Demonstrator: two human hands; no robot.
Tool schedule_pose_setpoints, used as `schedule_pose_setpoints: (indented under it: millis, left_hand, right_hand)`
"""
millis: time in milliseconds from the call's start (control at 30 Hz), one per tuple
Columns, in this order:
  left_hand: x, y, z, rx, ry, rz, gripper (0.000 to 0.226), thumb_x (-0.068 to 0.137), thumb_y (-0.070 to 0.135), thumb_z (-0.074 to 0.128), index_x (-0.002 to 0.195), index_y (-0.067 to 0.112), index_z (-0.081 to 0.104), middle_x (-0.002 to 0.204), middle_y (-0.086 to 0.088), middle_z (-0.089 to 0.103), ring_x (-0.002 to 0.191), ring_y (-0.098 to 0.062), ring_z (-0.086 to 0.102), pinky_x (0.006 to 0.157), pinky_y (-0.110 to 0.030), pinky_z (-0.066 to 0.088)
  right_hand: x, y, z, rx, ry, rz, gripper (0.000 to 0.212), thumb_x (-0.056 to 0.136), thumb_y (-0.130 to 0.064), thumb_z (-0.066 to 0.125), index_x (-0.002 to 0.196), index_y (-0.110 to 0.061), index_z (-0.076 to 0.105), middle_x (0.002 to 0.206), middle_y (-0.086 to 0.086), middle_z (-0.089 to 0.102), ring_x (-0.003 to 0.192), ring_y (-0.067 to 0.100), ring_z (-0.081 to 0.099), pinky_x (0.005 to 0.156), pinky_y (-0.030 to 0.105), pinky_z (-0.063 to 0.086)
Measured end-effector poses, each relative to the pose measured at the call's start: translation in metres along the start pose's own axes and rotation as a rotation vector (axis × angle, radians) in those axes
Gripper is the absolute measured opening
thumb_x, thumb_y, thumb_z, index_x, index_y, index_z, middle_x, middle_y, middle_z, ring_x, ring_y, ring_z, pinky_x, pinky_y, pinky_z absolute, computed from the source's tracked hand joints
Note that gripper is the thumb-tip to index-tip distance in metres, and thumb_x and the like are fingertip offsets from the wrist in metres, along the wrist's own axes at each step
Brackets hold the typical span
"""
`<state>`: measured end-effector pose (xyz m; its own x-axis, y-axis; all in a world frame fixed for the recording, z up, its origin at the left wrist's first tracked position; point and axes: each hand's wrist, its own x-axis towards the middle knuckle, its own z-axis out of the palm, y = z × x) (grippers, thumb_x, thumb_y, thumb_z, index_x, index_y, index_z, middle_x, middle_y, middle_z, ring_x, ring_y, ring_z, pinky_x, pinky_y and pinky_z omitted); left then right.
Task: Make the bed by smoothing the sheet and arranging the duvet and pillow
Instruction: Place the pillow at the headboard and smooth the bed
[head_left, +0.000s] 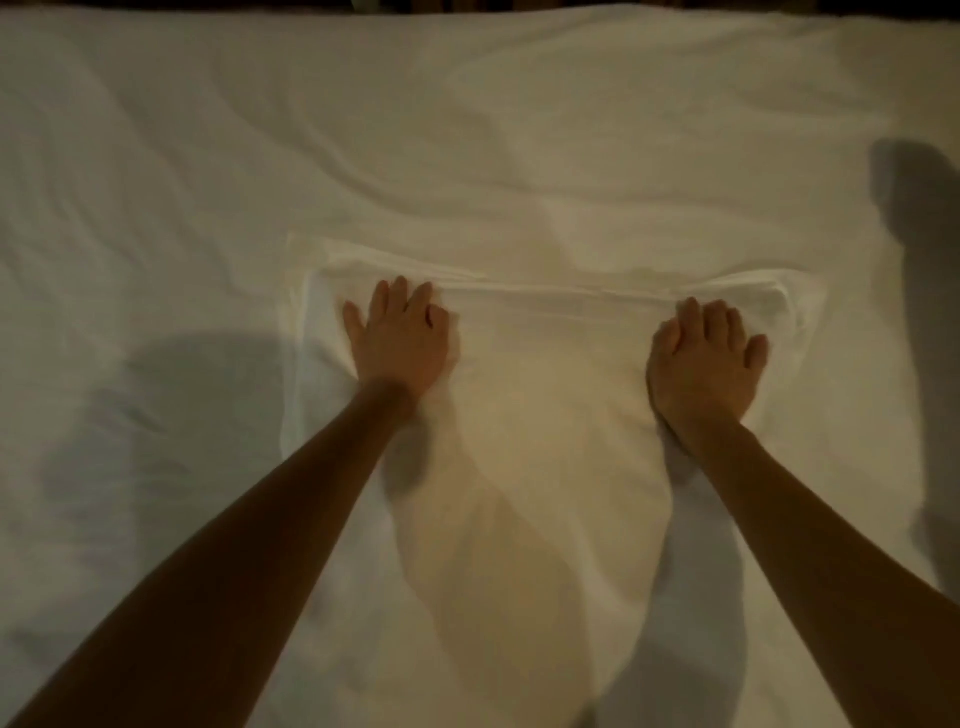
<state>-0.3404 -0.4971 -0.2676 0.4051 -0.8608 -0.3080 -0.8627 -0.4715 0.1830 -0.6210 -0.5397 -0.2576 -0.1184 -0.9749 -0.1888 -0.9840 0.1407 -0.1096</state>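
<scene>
White pillow (545, 395) lies flat, centre to lower centre of frame, far edge horizontal, loose pillowcase flap along its left side. White sheet (260, 156) under it fills the frame, with soft wrinkles at upper left and centre.

White pillow (550, 374) — plain, white sheet (260, 156) — plain, unpatterned

Both bare arms reach toward the far side. The left hand (400, 338) and the right hand (706, 358) lie palm down, fingers slightly spread, well apart.
</scene>
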Motion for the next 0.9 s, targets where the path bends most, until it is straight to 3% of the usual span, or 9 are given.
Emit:
schedule_pose_setpoints:
  millis: [100,167,233,367,500,733,800,900]
  left_hand:
    - [-0.023,0.028,-0.029,-0.166,-0.098,-0.134,0.041,0.098,0.029,0.03,0.137,0.027,0.046,0.142,-0.006,0.041,0.138,-0.023,0.029,0.115,-0.056,0.011]
    - [-0.063,0.051,-0.024,-0.145,-0.034,-0.094,0.045,0.1,0.032,0.029,0.144,0.029,0.041,0.152,-0.007,0.033,0.143,-0.023,0.025,0.114,-0.058,0.013]
    - [-0.113,0.064,0.0,-0.067,0.12,0.052,0.051,0.099,0.038,0.025,0.145,0.026,0.042,0.155,-0.012,0.032,0.144,-0.031,0.028,0.11,-0.066,0.02]
    - [-0.137,0.033,0.044,0.106,0.096,0.218,0.056,0.1,0.045,0.018,0.153,0.027,0.024,0.16,-0.012,0.018,0.148,-0.032,0.016,0.111,-0.066,0.015]
    - [-0.125,0.002,0.058,0.077,0.157,0.162,0.056,0.101,0.046,0.025,0.153,0.024,0.028,0.159,-0.011,0.023,0.146,-0.031,0.022,0.114,-0.062,0.013]
    - [-0.122,-0.015,0.058,0.064,0.048,0.114,0.059,0.102,0.047,0.025,0.15,0.015,0.034,0.155,-0.015,0.032,0.142,-0.029,0.033,0.115,-0.05,0.023]
    - [-0.114,-0.021,0.041,0.053,-0.046,0.154,0.064,0.099,0.05,0.014,0.153,0.018,0.024,0.159,-0.012,0.021,0.146,-0.028,0.024,0.117,-0.049,0.019]
    - [-0.114,-0.039,0.009,0.025,-0.192,0.083,0.063,0.096,0.051,-0.002,0.155,0.028,0.002,0.163,-0.001,-0.003,0.15,-0.022,-0.004,0.12,-0.049,-0.002]
  right_hand:
    - [-0.029,-0.025,-0.024,0.112,0.203,-0.076,0.06,0.093,-0.033,0.02,0.146,-0.011,0.039,0.152,0.018,0.035,0.141,0.031,0.03,0.115,0.05,0.016]
    - [-0.067,-0.045,-0.023,0.149,0.264,-0.175,0.056,0.094,-0.031,0.025,0.143,-0.011,0.045,0.147,0.018,0.042,0.137,0.032,0.038,0.112,0.051,0.021]
    - [-0.105,-0.058,-0.007,0.091,0.186,-0.276,0.051,0.098,-0.031,0.028,0.144,-0.013,0.044,0.149,0.017,0.04,0.139,0.032,0.034,0.114,0.052,0.019]
    - [-0.131,-0.04,0.025,-0.084,0.075,-0.395,0.054,0.102,-0.039,0.024,0.151,-0.016,0.03,0.157,0.014,0.025,0.147,0.03,0.018,0.118,0.055,0.007]
    - [-0.123,-0.013,0.036,-0.056,0.113,-0.294,0.055,0.101,-0.039,0.029,0.152,-0.017,0.026,0.158,0.013,0.023,0.147,0.028,0.018,0.118,0.054,0.008]
    - [-0.127,0.028,0.049,-0.065,0.002,-0.104,0.06,0.1,-0.042,0.015,0.153,-0.013,0.017,0.16,0.01,0.016,0.148,0.023,0.014,0.119,0.049,0.007]
    - [-0.125,0.04,0.043,-0.054,-0.038,-0.076,0.063,0.099,-0.045,0.011,0.153,-0.014,0.018,0.16,0.009,0.017,0.148,0.023,0.014,0.119,0.048,0.01]
    - [-0.133,0.064,0.028,0.007,-0.133,0.002,0.073,0.091,-0.052,-0.004,0.155,-0.018,0.01,0.162,0.007,0.009,0.149,0.02,0.006,0.119,0.047,0.009]
